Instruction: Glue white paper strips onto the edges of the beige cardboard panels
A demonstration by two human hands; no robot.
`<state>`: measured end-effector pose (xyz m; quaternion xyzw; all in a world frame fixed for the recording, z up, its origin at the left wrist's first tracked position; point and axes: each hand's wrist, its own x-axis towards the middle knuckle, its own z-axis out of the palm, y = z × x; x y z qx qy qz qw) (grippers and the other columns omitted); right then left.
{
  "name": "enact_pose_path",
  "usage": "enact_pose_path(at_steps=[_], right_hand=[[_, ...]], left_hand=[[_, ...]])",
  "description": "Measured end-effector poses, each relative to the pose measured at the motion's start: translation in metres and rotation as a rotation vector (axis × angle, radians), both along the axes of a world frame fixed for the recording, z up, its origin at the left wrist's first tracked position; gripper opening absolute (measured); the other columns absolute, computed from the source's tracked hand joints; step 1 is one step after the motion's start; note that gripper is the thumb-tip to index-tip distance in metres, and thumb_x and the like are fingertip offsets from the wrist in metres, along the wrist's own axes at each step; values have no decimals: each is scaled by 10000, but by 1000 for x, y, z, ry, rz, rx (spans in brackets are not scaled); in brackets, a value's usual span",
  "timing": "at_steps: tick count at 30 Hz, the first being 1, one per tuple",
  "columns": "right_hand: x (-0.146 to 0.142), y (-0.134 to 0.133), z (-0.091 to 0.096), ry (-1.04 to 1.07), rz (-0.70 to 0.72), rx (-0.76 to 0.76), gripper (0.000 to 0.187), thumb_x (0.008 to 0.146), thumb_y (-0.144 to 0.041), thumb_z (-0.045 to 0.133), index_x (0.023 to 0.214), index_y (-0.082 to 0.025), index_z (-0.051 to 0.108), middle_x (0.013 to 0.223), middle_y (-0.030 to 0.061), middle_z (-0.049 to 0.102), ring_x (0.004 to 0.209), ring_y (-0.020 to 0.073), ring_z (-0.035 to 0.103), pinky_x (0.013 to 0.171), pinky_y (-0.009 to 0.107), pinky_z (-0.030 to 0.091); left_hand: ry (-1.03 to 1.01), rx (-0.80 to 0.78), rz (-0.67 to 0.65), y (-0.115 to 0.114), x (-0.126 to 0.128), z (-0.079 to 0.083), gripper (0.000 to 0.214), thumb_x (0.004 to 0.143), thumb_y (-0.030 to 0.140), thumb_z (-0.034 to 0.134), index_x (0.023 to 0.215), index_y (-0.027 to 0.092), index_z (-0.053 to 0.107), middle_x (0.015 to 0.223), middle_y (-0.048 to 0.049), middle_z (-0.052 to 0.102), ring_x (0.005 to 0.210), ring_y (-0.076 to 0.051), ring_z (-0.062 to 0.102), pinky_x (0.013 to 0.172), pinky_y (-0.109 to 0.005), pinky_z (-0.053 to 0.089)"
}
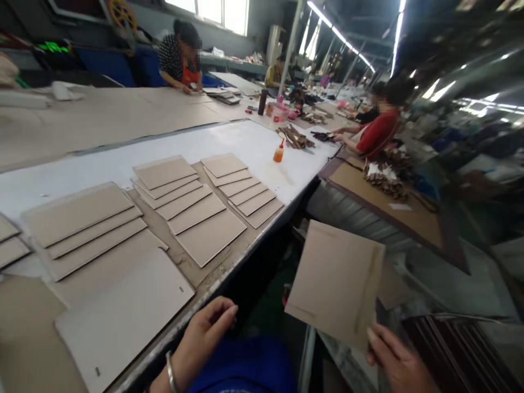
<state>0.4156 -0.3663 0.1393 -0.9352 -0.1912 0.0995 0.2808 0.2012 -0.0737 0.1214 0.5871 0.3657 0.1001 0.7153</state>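
Note:
My right hand [395,360] pinches the lower corner of a tan cardboard sheet [335,281] and holds it up off the right side of the table, above a dark stack of boards [458,344]. My left hand [207,333] rests at the table's near edge with its fingers curled and nothing visible in them; a bracelet sits on that wrist. On the table lie fanned stacks of cardboard panels [192,202] and a large grey board [123,316] close to my left hand.
An orange glue bottle [279,151] stands on the white table top [229,139]. A person in red [374,131] works at the far right, another person [180,54] at the back table. A brown-topped side bench [385,202] stands to the right.

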Motion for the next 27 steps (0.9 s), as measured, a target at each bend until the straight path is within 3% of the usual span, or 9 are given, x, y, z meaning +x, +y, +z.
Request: enact_pose_path(at_steps=[3,6,8,12,16,22,27], right_hand=[[-3,80,8,-48,242,72,388,805,-508,424,894,-198,639,580,29,610,550,179,596,526,251,497],[-19,153,5,-379,564,212,283,840,-403,442,884,-201,636,801,69,668,723,191,637,639,262,516],[-32,187,1,-591,786,311,222,869,-304,441,941,-194,620,835,70,664,779,187,631,706,275,513],[-57,230,-5,-805,1093,378,237,869,-176,457,1077,-173,569,821,68,642,776,175,607,738,291,505],[-76,251,-4,-849,1274,362,293,882,-125,395,1134,-148,544,857,91,635,825,181,600,758,304,506],[-90,267,-11,-748,1345,402,298,862,-117,458,1144,-170,541,910,78,631,891,190,580,818,331,483],[-103,290,-38,-477,1077,429,301,891,-302,424,1138,-166,530,1019,117,595,980,229,542,857,400,448]], left_hand=[[-103,4,117,26,-11,26,421,601,584,640,627,166,602,578,-20,586,584,-156,522,590,-263,410],[-180,-69,263,46,-23,40,448,626,597,616,639,150,603,591,-27,599,571,-145,541,581,-259,417],[-224,-182,365,57,-32,43,497,646,626,580,671,130,603,614,-38,606,564,-138,553,566,-252,419],[-323,-384,566,73,-57,46,556,702,660,486,680,113,580,604,-38,585,536,-121,547,523,-235,411],[-345,-433,721,77,-91,47,376,672,501,633,729,133,581,608,-8,580,540,-98,522,489,-196,387],[-244,-392,717,55,-143,30,360,588,446,732,719,137,602,653,-25,629,611,-123,556,587,-228,442],[-155,-363,805,35,-175,14,363,558,471,742,649,151,598,625,0,617,622,-119,544,609,-223,437]])
